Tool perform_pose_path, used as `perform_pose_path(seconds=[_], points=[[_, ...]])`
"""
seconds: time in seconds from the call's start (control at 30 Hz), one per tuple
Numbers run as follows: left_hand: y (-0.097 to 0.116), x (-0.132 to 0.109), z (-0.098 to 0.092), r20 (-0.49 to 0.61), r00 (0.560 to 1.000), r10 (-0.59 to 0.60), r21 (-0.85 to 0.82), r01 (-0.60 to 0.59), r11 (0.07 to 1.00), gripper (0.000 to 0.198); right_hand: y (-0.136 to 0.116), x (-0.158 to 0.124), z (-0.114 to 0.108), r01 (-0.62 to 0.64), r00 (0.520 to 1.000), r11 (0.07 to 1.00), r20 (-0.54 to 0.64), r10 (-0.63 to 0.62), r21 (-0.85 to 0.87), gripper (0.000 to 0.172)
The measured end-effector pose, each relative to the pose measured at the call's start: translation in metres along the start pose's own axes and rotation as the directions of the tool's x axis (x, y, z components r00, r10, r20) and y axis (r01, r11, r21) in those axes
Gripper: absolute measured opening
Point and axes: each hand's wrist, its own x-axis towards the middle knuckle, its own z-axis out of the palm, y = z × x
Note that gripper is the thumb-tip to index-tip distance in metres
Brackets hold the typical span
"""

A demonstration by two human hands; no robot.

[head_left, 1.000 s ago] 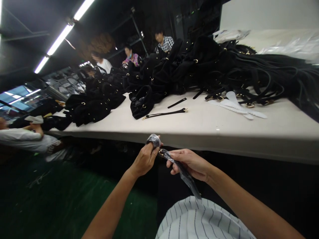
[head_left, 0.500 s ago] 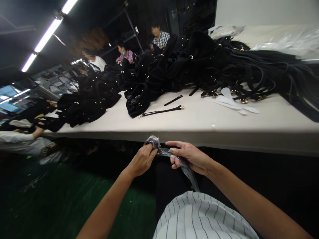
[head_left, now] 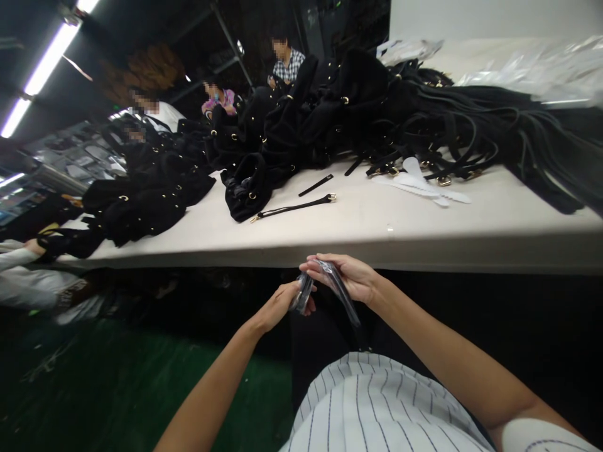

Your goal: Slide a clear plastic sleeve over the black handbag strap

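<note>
My left hand (head_left: 279,304) is closed around the coiled part of a black strap in clear plastic wrap (head_left: 346,301), just off the table's front edge. Close beside it, my right hand (head_left: 351,276) has its fingers on the same strap, whose loose end hangs down toward my striped shirt. The right thumb and fingers hold the strap from above; part of the grip is hidden. On the table ahead lie a thin black strap with gold-coloured clasps (head_left: 294,208) and a short black strip (head_left: 315,185).
A white-covered table (head_left: 367,223) runs across the view. Heaped black bags (head_left: 301,119) with gold-coloured rings cover its back. At right lie a pile of long black straps (head_left: 509,125), white cut pieces (head_left: 419,185) and clear plastic bags (head_left: 532,69). Several people work beyond and at left.
My hands have come closer together, and the coil in my left hand has turned more edge-on. More of the strap lies wound there; the hanging end looks shorter. The view has shifted slightly.
</note>
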Motion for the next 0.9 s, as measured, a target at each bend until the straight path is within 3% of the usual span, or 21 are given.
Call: perform_pose_path(seconds=[0.23, 0.4, 0.6, 0.7, 0.77, 0.9], points=[[-0.017, 0.006, 0.014, 0.013, 0.999, -0.029, -0.298, 0.031, 0.954, 0.070, -0.003, 0.009, -0.001, 0.026, 0.996, 0.990, 0.081, -0.037, 0.139, 0.030], [-0.015, 0.005, 0.018, 0.005, 1.000, -0.018, -0.308, 0.019, 0.951, 0.067, -0.003, 0.012, 0.003, 0.099, 0.995, 0.966, -0.035, -0.093, 0.237, 0.026], [-0.013, -0.005, 0.023, -0.084, 0.996, 0.021, -0.277, -0.044, 0.960, 0.064, 0.001, 0.004, 0.009, 0.175, 0.984, 0.967, -0.075, -0.164, 0.183, 0.018], [-0.022, 0.003, 0.018, -0.154, 0.984, 0.087, -0.210, -0.119, 0.970, 0.063, 0.001, -0.004, 0.013, 0.147, 0.987, 0.986, -0.079, -0.141, 0.077, 0.022], [-0.026, 0.010, 0.010, -0.163, 0.975, 0.154, -0.142, -0.178, 0.974, 0.066, 0.002, -0.009, 0.012, 0.143, 0.989, 0.986, -0.029, -0.145, -0.082, 0.025], [-0.020, 0.005, -0.001, -0.078, 0.967, 0.243, -0.061, -0.248, 0.967, 0.068, 0.013, -0.018, 0.000, 0.252, 0.959, 0.877, 0.228, -0.169, -0.409, 0.038]])
